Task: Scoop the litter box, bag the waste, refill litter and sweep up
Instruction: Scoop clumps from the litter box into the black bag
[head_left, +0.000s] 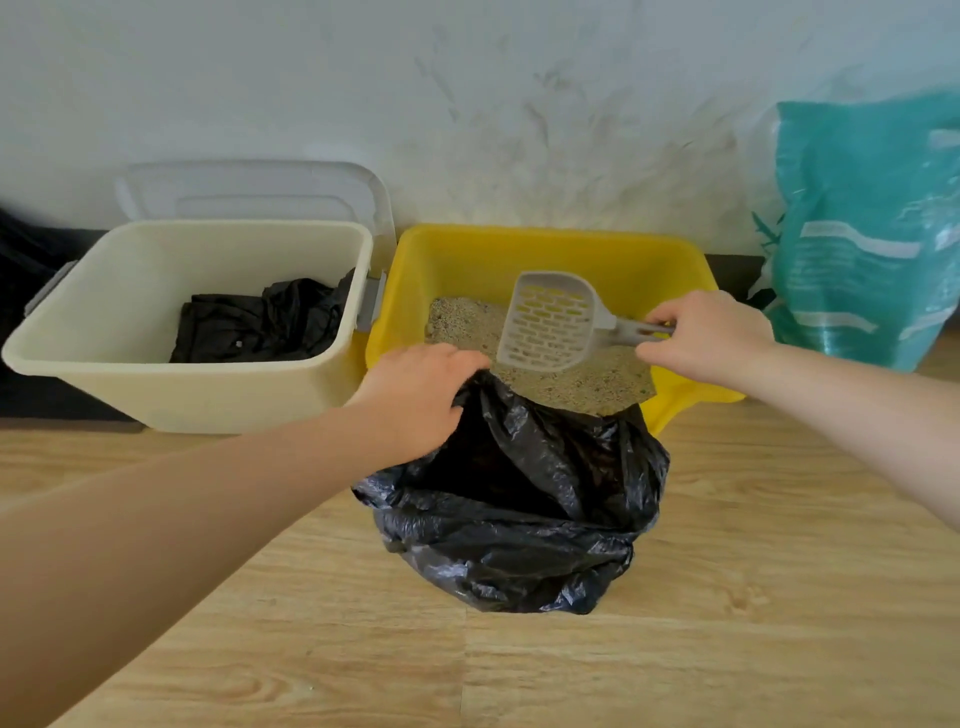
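Now the right hand (709, 338) pinches the grey slotted plastic scoop (550, 322) by its handle, over the yellow litter box (670, 249). Left hand (415, 397), fingers curled, grips the black plastic bag (524, 519) rim; holding that mouth wide and close should limit spills.

I've got the yellow litter box (623, 260) by the wall, sandy litter (576, 382) inside. Grey slotted scoop (550, 325) tilts above it, empty. The black waste bag (519, 519) gapes open on the floor, overlapping the box's near rim. Teal litter sack (867, 228) stands right.

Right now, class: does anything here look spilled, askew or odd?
Nothing spilled shows on the floor. The scoop sits empty over the litter box, and the black bag is held open.
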